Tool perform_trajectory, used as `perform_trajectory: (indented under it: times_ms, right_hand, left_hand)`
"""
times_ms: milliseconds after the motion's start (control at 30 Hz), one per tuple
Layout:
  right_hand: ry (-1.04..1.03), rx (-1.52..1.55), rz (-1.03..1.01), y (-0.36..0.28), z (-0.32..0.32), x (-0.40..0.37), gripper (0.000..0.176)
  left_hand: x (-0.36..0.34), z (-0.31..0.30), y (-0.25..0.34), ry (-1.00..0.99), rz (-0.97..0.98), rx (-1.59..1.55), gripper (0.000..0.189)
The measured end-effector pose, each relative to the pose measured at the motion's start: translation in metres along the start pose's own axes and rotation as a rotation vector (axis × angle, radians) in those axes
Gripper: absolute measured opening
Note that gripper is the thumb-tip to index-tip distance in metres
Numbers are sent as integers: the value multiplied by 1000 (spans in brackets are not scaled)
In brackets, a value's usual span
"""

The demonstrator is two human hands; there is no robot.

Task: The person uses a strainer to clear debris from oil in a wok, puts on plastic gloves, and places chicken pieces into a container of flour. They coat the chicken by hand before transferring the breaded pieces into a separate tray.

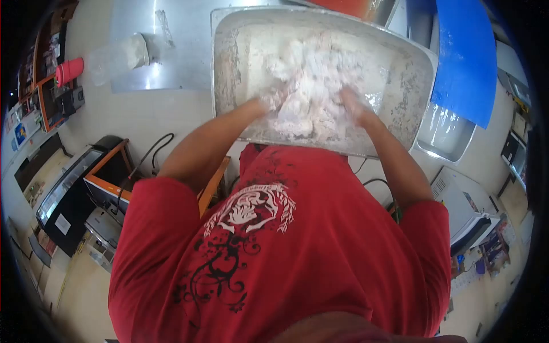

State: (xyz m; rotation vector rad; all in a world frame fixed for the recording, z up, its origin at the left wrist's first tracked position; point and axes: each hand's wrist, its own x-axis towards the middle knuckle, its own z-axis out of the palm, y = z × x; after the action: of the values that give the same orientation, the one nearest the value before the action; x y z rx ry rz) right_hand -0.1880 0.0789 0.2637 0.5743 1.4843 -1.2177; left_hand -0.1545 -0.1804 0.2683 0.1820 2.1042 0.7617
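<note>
A large metal tray point(227, 80) lies before me, dusted with white flour. In its middle is a heap of lumpy, flour-coated pieces point(297, 114), which look like raw chicken. My left hand point(273, 100), whitened with flour, is at the left side of the heap. On the opposite side, my right hand point(355, 108) touches or nearly touches the pieces. Both hands are smeared by motion, so their fingers do not show clearly. The upper part of the heap is blurred too, and some pieces may be off the tray's bottom.
A shiny metal sheet point(183, 68) extends left of the tray, with a clear bag of white powder point(137, 52) by it. At the right are a blue board point(466, 63) and a metal pan point(446, 134). A red-orange container point(357, 7) stands behind the tray.
</note>
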Motion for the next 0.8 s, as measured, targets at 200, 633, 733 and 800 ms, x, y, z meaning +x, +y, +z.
perform_trajectory:
  times_ms: [200,633,733,800]
  right_hand:
    - [76,-818,-337,-47,-11,-24,47]
    - [420,-1004,-211,-114,-74,-41,40]
    - [139,-1548,-764,-66,-108,86,54]
    - [256,-1028,-704,-84,-41,82,54]
  left_hand:
    - [22,13,-8,279,329,265,53]
    - [13,-84,-21,446,-372,-106,62]
    - [26,-101,35,273,-487,-419,76]
    - [73,-65,-6,428,-158,-380,63]
